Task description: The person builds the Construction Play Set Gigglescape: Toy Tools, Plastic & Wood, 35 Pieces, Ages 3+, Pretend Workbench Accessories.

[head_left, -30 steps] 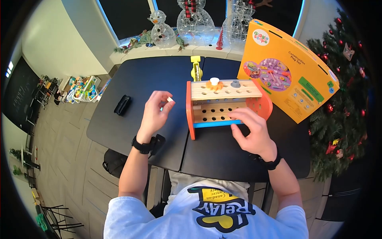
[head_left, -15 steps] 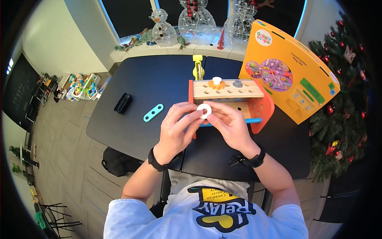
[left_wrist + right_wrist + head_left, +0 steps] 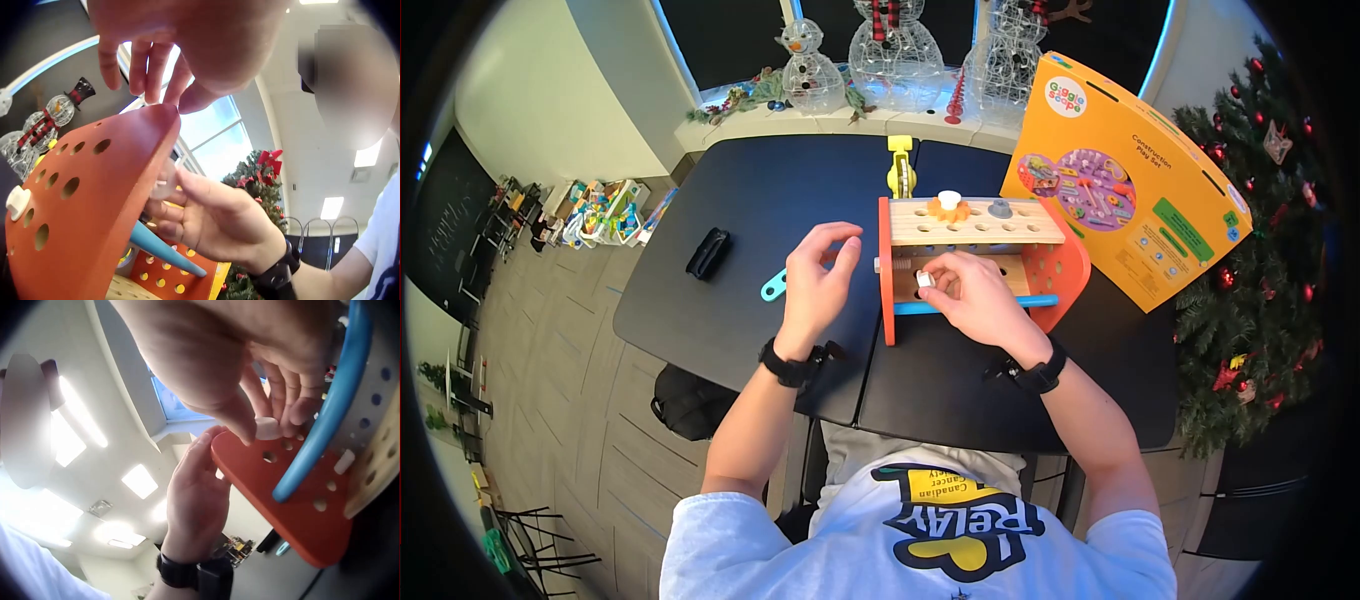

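My right hand [image 3: 980, 300] pinches a white ring [image 3: 925, 281] between thumb and fingers, just inside the left red side panel [image 3: 887, 240] of a toy workbench. In the right wrist view the ring [image 3: 269, 429] shows edge-on above the panel's holes. A white bolt [image 3: 900, 265] passes through that panel, and its head [image 3: 17, 203] shows outside it in the left wrist view. Left of the bench, my left hand [image 3: 815, 285] is raised beside the panel with loosely bent fingers and holds nothing. The turquoise strip [image 3: 773, 287] lies on the table, partly hidden behind this hand.
An orange gear with a white knob [image 3: 949, 205] and a grey piece [image 3: 1000, 208] sit on the bench's wooden top. A blue bar [image 3: 1000, 305] crosses its front. Behind stands a yellow toy [image 3: 901, 170]; right, a yellow box [image 3: 1130, 180]. A black case [image 3: 709, 254] lies left.
The left hand first held a small white piece alone; then both hands held the ring before the bench. Now the left hand has let go and moved left, while the right keeps the ring.
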A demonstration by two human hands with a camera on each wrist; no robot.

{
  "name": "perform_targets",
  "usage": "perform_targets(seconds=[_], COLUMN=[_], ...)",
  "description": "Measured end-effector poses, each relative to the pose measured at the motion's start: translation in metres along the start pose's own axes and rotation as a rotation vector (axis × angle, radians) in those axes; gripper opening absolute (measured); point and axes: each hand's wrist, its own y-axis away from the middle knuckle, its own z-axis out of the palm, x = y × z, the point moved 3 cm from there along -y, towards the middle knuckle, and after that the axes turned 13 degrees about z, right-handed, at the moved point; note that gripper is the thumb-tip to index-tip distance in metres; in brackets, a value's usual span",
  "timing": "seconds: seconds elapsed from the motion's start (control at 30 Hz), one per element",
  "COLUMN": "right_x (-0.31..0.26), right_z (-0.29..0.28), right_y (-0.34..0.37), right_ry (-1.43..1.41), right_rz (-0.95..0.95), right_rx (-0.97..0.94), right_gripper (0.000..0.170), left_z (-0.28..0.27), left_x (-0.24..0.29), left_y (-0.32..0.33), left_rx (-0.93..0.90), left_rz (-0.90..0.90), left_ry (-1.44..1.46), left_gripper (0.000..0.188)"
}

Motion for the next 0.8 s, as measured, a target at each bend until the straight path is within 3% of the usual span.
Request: perform_targets(seconds=[0.13, 0.33, 0.8], right_x=[0.012, 0.016, 0.035], right_z=[0.008, 0.022, 0.053], right_y=[-0.023, -0.052, -0.087], right_ry=[0.06, 0.142, 0.228], right_rz=[0.076, 0.048, 0.119], right_rx=[-0.041, -0.06, -0.103], right_gripper=[0.029, 0.027, 0.025], left_z=[0.006, 0.013, 0.017], left_x=[-0.051, -0.078, -0.066], left_y=[0.006, 0.01, 0.005], left_rx=[-0.176, -0.252, -0.369], left_rz=[-0.332, -0.366, -0.298], left_ry=[0.088, 0.094, -0.019], left_gripper=[0.036, 0.037, 0.032])
